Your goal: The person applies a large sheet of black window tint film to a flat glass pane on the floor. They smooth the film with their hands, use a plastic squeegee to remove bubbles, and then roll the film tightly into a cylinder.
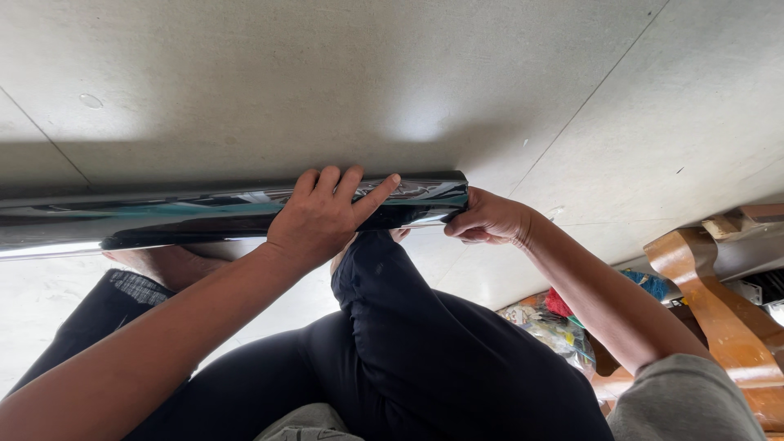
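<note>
From the head camera, you are sitting on a pale grey floor (pixel 506 73) with your legs in dark trousers (pixel 425 343) folded beneath you. A long roll of dark, glossy film (pixel 204 214) lies across the floor in front of your knees, running from the left edge of the view to just right of the middle.

Your left hand (pixel 320 219) rests on top of the roll near its right end. Its fingers (pixel 343 184) are spread flat over the curve of the roll, and the thumb points right along it, so this hand presses down on the roll instead of closing around it.

Your right hand (pixel 490 220) is at the very end of the roll. Its fingers are curled in tight and pinch the roll's end edge between thumb and fingertips.

Part of a bare foot (pixel 163 265) shows just under the roll, to the left of your left wrist.

To your right, well apart from the roll, you can see curved brown wooden pieces (pixel 719 310) and a clear bag of mixed colourful items (pixel 551 322) beside your right forearm.
</note>
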The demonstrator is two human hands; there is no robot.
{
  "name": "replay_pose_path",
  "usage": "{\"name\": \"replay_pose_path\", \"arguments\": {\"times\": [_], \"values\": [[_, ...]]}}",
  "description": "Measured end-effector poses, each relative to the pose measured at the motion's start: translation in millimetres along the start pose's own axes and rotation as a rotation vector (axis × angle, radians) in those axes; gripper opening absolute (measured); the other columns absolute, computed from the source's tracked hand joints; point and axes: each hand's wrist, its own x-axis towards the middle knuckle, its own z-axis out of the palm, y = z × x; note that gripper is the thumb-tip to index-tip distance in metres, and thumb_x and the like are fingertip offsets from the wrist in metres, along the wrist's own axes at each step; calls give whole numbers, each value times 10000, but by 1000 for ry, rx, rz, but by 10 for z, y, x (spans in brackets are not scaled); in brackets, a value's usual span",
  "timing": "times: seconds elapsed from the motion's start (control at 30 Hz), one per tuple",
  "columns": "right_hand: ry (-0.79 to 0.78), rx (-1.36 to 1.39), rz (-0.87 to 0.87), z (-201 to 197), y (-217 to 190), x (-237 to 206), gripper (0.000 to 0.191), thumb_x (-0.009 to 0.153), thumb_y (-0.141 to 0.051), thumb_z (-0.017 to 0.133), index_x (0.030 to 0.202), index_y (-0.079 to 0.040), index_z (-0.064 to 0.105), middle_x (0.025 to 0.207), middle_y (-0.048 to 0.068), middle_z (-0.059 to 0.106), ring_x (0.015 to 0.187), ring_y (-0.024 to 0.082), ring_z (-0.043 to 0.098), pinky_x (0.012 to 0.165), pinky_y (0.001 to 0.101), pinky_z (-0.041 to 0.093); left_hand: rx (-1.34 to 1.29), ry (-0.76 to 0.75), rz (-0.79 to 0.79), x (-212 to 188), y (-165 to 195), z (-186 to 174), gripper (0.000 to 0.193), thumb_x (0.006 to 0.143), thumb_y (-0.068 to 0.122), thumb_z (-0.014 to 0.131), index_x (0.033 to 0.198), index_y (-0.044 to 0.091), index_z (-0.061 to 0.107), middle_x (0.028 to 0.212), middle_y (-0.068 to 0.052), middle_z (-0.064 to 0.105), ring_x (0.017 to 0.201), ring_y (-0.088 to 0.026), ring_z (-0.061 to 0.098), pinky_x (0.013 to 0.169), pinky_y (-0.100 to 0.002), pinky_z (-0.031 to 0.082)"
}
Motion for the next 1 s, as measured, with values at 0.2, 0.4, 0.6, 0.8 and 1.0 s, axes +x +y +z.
{"name": "replay_pose_path", "arguments": {"times": [0.2,0.4,0.6,0.8,1.0], "values": [[3,-167,3,54,-179,-99,374,835,-7,746,1175,0,591,696,79,667,527,114,620,435,215,439,17,106,-8,49,-19,-131,652,923,349,639,1547,299,457,1153,-87,648,958,-229,619,856,-385,540],[-38,-92,-72,45,-20,-68,311,864,-55,775,1117,25,612,725,96,688,591,150,694,471,240,477,-35,56,-21,-21,21,-115,682,936,429,658,1568,270,458,1133,-107,643,933,-254,613,804,-384,531],[-29,-116,-110,51,-53,-80,363,838,-63,784,1147,37,622,673,93,667,527,146,673,474,255,516,-19,24,-26,10,66,-73,735,911,522,645,1572,300,412,1170,-122,649,968,-260,631,821,-396,545],[-41,-60,-121,60,-65,-41,487,799,-2,755,1257,25,590,654,86,647,444,84,576,416,237,494,-22,-14,-34,1,58,-78,751,896,515,660,1569,308,400,1182,-134,652,983,-267,639,813,-402,548],[-58,-113,-36,132,-134,-78,489,822,8,764,1270,21,570,740,78,659,526,91,604,450,216,461,-49,15,-47,-6,45,-184,809,819,448,747,1554,292,447,1170,-93,650,1018,-257,627,849,-402,538]]}}
